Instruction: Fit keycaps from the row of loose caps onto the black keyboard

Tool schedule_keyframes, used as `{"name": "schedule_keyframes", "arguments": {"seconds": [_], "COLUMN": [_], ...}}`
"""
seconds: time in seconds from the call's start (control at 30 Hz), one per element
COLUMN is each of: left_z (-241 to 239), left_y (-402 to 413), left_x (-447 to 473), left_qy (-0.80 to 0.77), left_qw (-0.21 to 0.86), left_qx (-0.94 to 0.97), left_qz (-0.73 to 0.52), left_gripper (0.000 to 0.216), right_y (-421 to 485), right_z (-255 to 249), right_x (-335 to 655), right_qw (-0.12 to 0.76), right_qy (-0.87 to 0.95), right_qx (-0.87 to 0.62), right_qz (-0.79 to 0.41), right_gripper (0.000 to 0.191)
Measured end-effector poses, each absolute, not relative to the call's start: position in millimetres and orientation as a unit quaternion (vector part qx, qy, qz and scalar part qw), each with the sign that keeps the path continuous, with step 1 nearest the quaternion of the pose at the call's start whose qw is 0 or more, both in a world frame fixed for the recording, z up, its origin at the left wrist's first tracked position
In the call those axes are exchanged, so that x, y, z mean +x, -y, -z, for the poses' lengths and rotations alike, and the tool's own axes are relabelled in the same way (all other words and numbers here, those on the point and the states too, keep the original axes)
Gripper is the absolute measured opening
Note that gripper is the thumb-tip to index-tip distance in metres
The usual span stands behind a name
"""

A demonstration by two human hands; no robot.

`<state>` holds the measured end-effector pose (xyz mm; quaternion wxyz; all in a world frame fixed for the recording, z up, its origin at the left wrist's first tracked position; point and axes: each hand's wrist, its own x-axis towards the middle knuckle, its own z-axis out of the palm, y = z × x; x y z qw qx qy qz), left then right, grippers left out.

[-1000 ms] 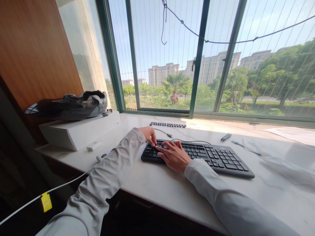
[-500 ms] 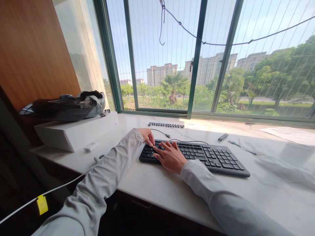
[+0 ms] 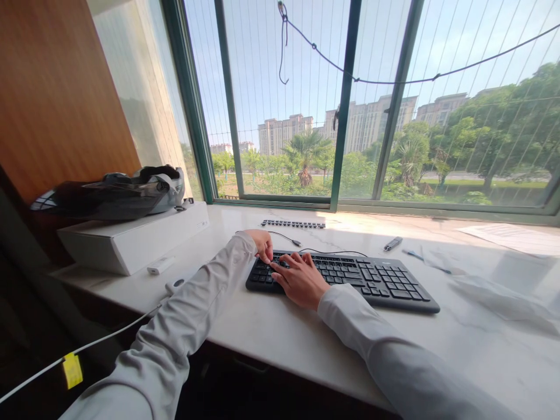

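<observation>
A black keyboard (image 3: 350, 277) lies on the white marbled counter. Bent down at its left end, my left hand (image 3: 261, 245) has its fingers pinched together over the upper keys. Whatever lies between those fingertips is hidden or too small to name. My right hand (image 3: 301, 281) rests on the left part of the keyboard with its fingers spread, the index finger reaching close to the left fingertips. Behind the keyboard a row of small black pieces (image 3: 293, 224), resembling keycaps, is lined up near the window.
A cable plug (image 3: 296, 243) lies behind the keyboard. To the right are a small dark tool (image 3: 392, 244), a thin brush-like stick (image 3: 412, 254), clear plastic bags (image 3: 503, 300) and a paper (image 3: 511, 238). At left, a white box (image 3: 131, 239) carries a dark visor-like item (image 3: 109, 195).
Both hands stay at nearly the same spot on the keyboard, the left fingers shifting slightly. The whole view has moved a little.
</observation>
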<state>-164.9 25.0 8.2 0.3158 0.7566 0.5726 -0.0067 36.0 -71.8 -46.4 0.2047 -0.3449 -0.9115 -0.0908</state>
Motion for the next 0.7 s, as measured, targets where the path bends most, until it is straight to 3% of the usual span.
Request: {"name": "schedule_keyframes", "arguments": {"seconds": [0.33,0.53,0.7], "left_z": [-6,5,11], "left_y": [-30,-43,-42], "left_x": [-194,-206,-203], "left_qy": [-0.608,-0.736,-0.760], "left_qw": [0.276,0.093,0.017], "left_qx": [0.739,0.647,0.625], "left_qz": [-0.094,-0.177,-0.180], "left_gripper": [0.046,0.031,0.023], "right_y": [72,69,68], "right_z": [46,47,47], "right_x": [39,39,39], "right_qw": [0.226,0.221,0.238], "right_qy": [0.910,0.912,0.908], "right_qx": [-0.338,-0.339,-0.341], "right_qz": [0.082,0.061,0.052], "right_gripper": [0.043,0.050,0.051]}}
